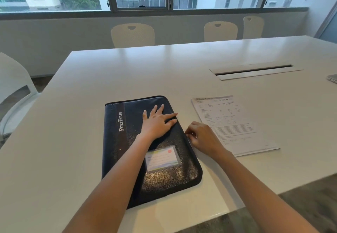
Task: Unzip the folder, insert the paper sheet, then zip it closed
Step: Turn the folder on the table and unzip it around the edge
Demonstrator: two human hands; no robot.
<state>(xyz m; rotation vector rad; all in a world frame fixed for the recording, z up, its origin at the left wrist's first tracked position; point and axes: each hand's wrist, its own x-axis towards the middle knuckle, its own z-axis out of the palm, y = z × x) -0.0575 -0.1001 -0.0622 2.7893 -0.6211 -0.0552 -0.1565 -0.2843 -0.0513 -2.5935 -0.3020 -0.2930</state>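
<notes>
Apparently barely begun: my left hand [156, 125] lies spread flat on the shut folder [145, 150], right hand [202, 138] pinched at its zipper edge; paper sheet [231, 123] waits beside.

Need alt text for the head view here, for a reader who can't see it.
A person's left hand presses flat on a closed dark folder on a white table, while the right hand pinches at the folder's right edge, apparently at the zipper. A printed paper sheet lies to the folder's right, not touching it.
</notes>
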